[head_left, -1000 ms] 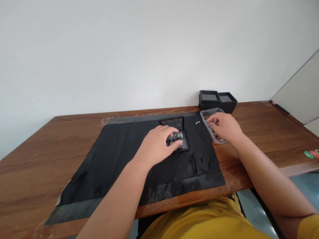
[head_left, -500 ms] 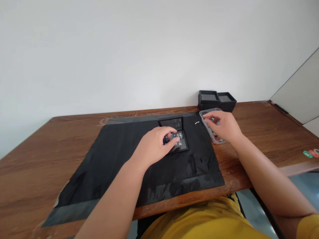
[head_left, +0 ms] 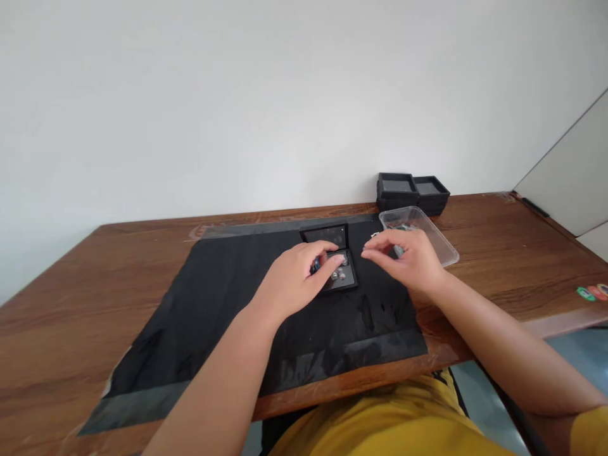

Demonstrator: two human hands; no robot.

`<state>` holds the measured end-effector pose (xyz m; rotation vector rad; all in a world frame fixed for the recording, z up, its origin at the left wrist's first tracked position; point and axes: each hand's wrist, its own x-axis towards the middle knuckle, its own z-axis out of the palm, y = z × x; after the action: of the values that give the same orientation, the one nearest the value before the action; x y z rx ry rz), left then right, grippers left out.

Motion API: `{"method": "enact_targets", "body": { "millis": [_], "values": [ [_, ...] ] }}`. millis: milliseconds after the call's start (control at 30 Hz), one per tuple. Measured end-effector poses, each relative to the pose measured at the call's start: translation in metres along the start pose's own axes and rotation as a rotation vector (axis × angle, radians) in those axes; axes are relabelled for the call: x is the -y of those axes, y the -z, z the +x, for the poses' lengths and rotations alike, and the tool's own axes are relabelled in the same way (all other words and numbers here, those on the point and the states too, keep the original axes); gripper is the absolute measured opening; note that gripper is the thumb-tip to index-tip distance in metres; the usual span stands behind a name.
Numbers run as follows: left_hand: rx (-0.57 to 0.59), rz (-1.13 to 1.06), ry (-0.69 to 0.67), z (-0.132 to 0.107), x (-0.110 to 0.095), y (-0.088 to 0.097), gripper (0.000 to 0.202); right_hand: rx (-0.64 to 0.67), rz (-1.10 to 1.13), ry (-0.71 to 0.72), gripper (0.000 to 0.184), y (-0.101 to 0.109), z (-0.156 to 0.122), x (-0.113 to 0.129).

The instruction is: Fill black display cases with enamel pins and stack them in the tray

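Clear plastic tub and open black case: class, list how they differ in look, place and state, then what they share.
The clear plastic tub is see-through; the open black case is opaque. The tub shows no lid; the case has its lid open behind it. The tub lies at the edge of the black mat; the case lies mid-mat under the left hand. Both hold small pieces.

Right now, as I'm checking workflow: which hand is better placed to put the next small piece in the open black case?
Right hand, likely: it hovers beside the open black case, fingertips toward it, near the clear tub. The left hand rests on the case.
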<state>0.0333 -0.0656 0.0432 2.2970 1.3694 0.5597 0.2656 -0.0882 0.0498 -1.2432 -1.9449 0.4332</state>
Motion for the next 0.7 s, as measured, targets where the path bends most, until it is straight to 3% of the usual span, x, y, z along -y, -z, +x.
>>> {"method": "enact_targets", "body": {
  "millis": [200, 400, 700],
  "values": [
    [-0.068, -0.083, -0.05, -0.001, 0.0, 0.0, 0.056, 0.062, 0.025, 0.073, 0.015, -0.009, -0.006, 0.009],
    [-0.014, 0.099, -0.139, 0.004, 0.003, -0.007, 0.031, 0.057, -0.009, 0.19, 0.009, -0.01, -0.005, 0.004],
    [0.019, 0.256, -0.143, 0.005, 0.004, -0.017, 0.023, 0.02, -0.072, 0.228, 0.011, -0.009, -0.005, -0.002]
  ]
}}
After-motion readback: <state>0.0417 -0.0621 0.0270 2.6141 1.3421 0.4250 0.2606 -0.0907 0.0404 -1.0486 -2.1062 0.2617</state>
